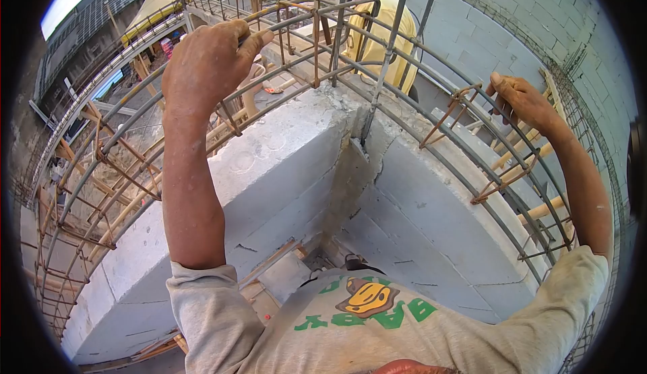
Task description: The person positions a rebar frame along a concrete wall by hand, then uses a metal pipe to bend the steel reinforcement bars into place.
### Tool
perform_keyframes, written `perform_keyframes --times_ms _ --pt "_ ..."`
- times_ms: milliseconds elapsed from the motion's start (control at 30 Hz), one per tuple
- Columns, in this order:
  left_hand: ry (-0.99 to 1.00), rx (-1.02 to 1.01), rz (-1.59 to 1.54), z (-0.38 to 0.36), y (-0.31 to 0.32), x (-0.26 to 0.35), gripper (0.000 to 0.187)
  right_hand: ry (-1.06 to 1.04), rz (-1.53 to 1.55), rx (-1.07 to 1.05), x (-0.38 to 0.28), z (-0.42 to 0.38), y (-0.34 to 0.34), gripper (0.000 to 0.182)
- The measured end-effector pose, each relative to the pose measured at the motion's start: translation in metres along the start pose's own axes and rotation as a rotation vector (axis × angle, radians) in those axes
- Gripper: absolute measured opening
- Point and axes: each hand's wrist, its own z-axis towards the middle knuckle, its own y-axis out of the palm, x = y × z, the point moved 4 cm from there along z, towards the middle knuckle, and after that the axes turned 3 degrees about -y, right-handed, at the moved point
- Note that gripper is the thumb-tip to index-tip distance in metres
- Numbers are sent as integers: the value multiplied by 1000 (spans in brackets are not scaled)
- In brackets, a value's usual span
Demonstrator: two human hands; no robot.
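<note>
My left hand [209,60] is closed around a steel bar of the rebar cage [128,121] above the left wall, its thumb pointing right. On the right, my right hand [522,103] has its fingers curled at the upper bar of another rebar cage [532,165], beside a rusty stirrup [455,114]. Both cages run along the tops of white block walls [269,148] that meet in a corner between my arms. Upright steel bars [387,50] rise from that corner.
Beyond the corner stands a person in a yellow top [381,37], close behind the bars. A large block wall [505,20] curves along the right. Wooden poles [542,209] lie beneath the right cage. Boards [269,273] are down in the corner below.
</note>
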Motion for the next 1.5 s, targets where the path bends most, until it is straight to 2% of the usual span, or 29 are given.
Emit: perform_keyframes --times_ms 233,400,533,633,733,833,1033,1133,1267,1300,1400,1467,1500 --pt "-88 -24 -40 -1 -1 3 46 -147 -254 -44 -18 48 -2 50" --pt "-158 -32 -35 0 -4 7 45 -226 -298 -165 -9 87 1 43" --pt "-182 15 -52 2 0 5 44 -313 -434 -213 0 111 -3 38" --pt "-184 8 -33 3 -2 8 42 -295 -387 -237 0 119 -2 36" --pt "-211 22 -67 2 1 8 41 -369 -445 -273 6 128 4 35" --pt "-232 26 -76 3 -1 10 41 -480 -509 -247 17 140 13 35" --pt "-248 22 -76 3 4 6 39 -612 -409 -233 39 148 42 34" --pt "-232 38 -98 2 7 3 40 -555 -432 -234 45 143 48 32" --pt "-261 51 -82 2 7 3 39 -550 -426 -86 56 133 46 28" --pt "-272 54 -72 1 7 4 38 -537 -455 -105 58 131 43 29" --pt "-258 147 -53 -2 3 7 32 -471 -464 -175 57 121 36 28" --pt "-196 476 -131 -14 8 17 28 -399 -366 -230 58 116 38 27" --pt "-159 648 -169 -20 9 24 26 -451 -354 -240 63 116 39 26"
